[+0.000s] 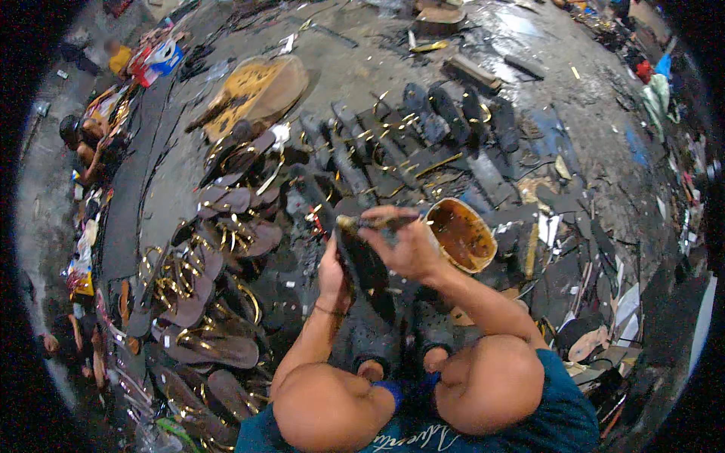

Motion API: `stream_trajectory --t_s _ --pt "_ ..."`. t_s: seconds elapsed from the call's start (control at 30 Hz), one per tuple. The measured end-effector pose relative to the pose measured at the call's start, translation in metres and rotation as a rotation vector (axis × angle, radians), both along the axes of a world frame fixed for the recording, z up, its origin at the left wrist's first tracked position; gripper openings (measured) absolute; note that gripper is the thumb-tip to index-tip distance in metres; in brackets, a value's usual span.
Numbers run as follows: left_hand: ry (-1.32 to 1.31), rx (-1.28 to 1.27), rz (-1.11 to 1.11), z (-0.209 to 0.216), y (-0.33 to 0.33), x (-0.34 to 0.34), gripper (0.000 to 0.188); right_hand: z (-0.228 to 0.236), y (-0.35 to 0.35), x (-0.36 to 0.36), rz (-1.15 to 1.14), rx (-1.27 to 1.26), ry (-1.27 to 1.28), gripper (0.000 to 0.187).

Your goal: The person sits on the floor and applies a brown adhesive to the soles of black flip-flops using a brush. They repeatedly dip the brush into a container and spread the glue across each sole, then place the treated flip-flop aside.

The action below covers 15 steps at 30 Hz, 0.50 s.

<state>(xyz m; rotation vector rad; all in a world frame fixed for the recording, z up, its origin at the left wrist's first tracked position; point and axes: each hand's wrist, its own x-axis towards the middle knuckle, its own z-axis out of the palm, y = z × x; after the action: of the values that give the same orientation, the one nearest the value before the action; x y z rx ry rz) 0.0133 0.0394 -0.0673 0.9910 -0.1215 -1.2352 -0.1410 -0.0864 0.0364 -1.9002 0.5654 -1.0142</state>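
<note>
- A long, flat, black rubber sandal sole (364,264) sits upright between the knees, over the floor and level with the glue tin, its broad face turned up toward the person.
- The left hand (332,273) is clamped on the sole's left edge from behind, apparently steadying it and keeping the face clear.
- The right hand (408,245) has its grip shut on a thin dark-handled brush (377,222), laid across the top end of the sole; the bristle end points left.
- Just right of that hand stands a round open tin of brown glue (461,235), placed within easy reach of the brush.
- Farther out on the grey concrete floor (362,75), black soles and straps (423,128) lie spread side by side, probably so coated faces stay apart.
- To the left lie rows of brown sandals with gold straps (204,302).
- At the far left edge another person (87,143) sits by the wall.
</note>
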Motion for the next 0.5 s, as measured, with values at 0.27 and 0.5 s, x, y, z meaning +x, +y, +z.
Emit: stream_trajectory --t_s 0.27,0.5 --pt "0.038 -0.009 0.101 0.055 -0.03 -0.044 0.041 0.011 0.009 -0.018 -0.004 0.055 0.052 0.021" --pt "-0.138 0.082 0.153 0.083 -0.021 -0.055 0.04 0.011 0.012 -0.021 -0.06 -0.052 -0.065 0.018"
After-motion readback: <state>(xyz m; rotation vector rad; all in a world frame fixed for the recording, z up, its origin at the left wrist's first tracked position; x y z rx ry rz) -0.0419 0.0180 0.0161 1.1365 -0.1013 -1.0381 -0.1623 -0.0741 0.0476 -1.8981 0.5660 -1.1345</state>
